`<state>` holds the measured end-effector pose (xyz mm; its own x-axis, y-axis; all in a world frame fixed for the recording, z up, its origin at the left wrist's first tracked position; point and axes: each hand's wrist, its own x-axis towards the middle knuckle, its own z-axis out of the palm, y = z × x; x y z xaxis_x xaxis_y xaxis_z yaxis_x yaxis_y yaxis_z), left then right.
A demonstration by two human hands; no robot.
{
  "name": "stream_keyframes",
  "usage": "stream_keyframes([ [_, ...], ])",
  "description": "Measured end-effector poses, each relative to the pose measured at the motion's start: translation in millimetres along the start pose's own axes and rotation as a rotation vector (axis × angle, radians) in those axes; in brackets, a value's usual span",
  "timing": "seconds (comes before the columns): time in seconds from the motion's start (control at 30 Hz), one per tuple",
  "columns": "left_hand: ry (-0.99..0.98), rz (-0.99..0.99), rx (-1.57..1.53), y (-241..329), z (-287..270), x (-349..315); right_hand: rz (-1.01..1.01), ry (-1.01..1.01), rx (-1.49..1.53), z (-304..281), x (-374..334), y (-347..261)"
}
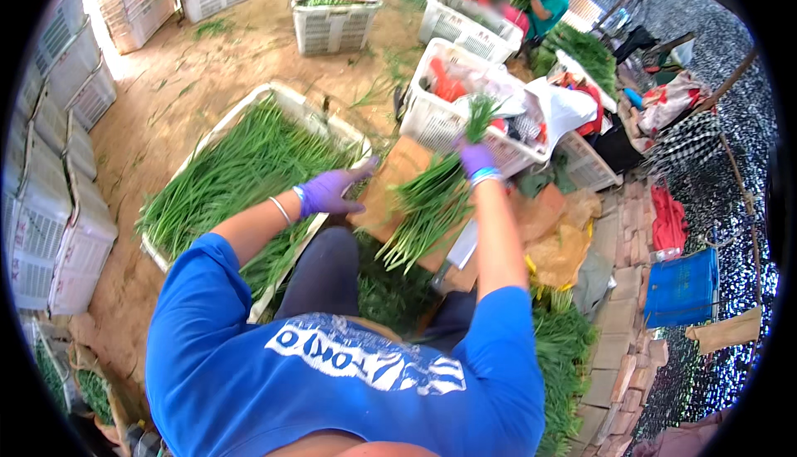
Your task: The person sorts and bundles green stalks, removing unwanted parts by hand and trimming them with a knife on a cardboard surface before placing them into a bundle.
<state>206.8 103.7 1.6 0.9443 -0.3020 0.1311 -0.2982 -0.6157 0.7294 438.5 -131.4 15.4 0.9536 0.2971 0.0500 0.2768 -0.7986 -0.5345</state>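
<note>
My right hand point(476, 158), in a purple glove, is closed around the upper part of a bunch of green chives point(432, 204). Leaf tips stick out beyond the fist, and the pale stalk ends spread toward me over a wooden board point(404, 166). At the board's right lies a broad-bladed knife point(462, 245), touched by neither hand. My left hand point(336, 187), also gloved in purple, is empty, its fingers stretched apart at the board's left edge. Beside it stands a large white crate point(199, 146) heaped with loose chives point(249, 158).
A white crate point(432, 117) of bags and cloths stands beyond the board. Stacked white crates point(62, 224) line the left side. Further off, a person in a green top point(548, 4) sits among more greens. More chives point(556, 366) lie by my right side, along a brick strip point(614, 316).
</note>
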Motion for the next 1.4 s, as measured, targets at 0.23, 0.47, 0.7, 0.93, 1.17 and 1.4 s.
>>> stream_keyframes([
  [0.23, 0.222, -0.546, -1.093, -37.0, 14.7, -108.1, 0.000, -0.292, 1.023, -106.1, -43.7, -115.7],
  [0.47, 0.054, -0.094, -1.801, 1.9, 39.7, -82.4, -0.287, -0.644, 1.548, -138.8, -67.6, -161.7],
  [0.7, 0.254, 0.567, -2.012, 48.5, 12.2, -69.9, -0.451, -0.674, 1.557, -123.1, -84.6, -135.2],
  [0.93, 0.077, 0.307, -1.786, 62.2, 23.0, -84.5, -0.512, -0.392, 1.397, -131.6, -80.1, -121.4],
  [1.17, -0.032, -0.230, -1.105, 36.0, 9.6, -66.4, -0.465, -0.313, 1.201, -168.2, -88.9, -167.2],
  [1.4, 0.245, -0.228, -0.216, 9.5, 73.7, -88.4, -0.447, -0.442, 1.189, -185.5, -74.5, -201.0],
])
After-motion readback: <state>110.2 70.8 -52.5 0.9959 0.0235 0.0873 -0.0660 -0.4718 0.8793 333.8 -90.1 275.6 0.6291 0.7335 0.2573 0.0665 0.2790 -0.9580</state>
